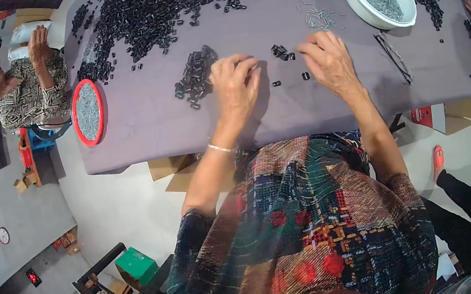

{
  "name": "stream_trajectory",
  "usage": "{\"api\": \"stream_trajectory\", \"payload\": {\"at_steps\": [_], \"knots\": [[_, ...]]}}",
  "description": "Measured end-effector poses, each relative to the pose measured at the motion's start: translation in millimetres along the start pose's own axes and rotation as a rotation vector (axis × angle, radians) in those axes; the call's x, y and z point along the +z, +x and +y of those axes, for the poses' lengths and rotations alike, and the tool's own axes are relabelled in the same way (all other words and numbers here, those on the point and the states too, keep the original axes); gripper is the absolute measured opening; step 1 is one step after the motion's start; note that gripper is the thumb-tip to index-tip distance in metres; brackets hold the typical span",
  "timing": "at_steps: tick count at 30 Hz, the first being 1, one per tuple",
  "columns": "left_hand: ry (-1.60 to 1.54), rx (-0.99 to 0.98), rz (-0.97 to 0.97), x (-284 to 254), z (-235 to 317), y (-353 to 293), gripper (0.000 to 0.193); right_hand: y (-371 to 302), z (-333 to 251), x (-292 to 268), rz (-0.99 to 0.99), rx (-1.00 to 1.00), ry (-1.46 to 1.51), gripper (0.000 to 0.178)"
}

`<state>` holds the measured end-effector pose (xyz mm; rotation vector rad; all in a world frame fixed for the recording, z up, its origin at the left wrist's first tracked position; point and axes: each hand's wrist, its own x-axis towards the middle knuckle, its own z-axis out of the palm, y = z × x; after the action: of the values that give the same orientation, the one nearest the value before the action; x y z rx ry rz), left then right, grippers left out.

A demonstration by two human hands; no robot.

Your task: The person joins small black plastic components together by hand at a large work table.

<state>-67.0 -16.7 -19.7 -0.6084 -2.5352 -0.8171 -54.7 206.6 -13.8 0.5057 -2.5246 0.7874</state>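
Observation:
My left hand (234, 86) hovers at the right side of a small heap of black plastic pieces (195, 74), its thumb and fingertips drawn together. Whatever lies between those fingertips is too small to make out. Opposite it, my right hand (329, 64) is also pinched, just right of a little cluster of black pieces (280, 51); any thing in its grip is hidden. Between my hands, two single black pieces lie on the cloth, one a small black piece (305, 76) nearer the right hand. Beyond the right hand are scattered thin silver pins (320, 18).
A white bowl (362, 13) of silver pins stands at the far right, with eyeglasses (393, 58) nearby. A red-rimmed basket (101, 113) of pins sits at the left edge. A large black heap (186, 9) covers the far tablecloth (160, 121). Another person (29, 92) sits left.

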Motion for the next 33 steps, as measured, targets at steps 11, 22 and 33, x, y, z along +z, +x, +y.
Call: {"api": "stream_trajectory", "payload": {"at_steps": [11, 22, 33], "knots": [[-0.209, -0.017, -0.155, 17, 18, 0, 0.016, -15, -9, -9, -0.047, 0.018, -0.034, 0.022], [-0.287, -0.064, -0.138, 13, 31, -9, 0.015, -4, 37, -19, 0.077, 0.129, -0.172, 0.016], [-0.325, -0.110, -0.072, 16, 29, -14, 0.015, 22, 54, -10, -0.097, -0.080, -0.270, 0.014]]}}
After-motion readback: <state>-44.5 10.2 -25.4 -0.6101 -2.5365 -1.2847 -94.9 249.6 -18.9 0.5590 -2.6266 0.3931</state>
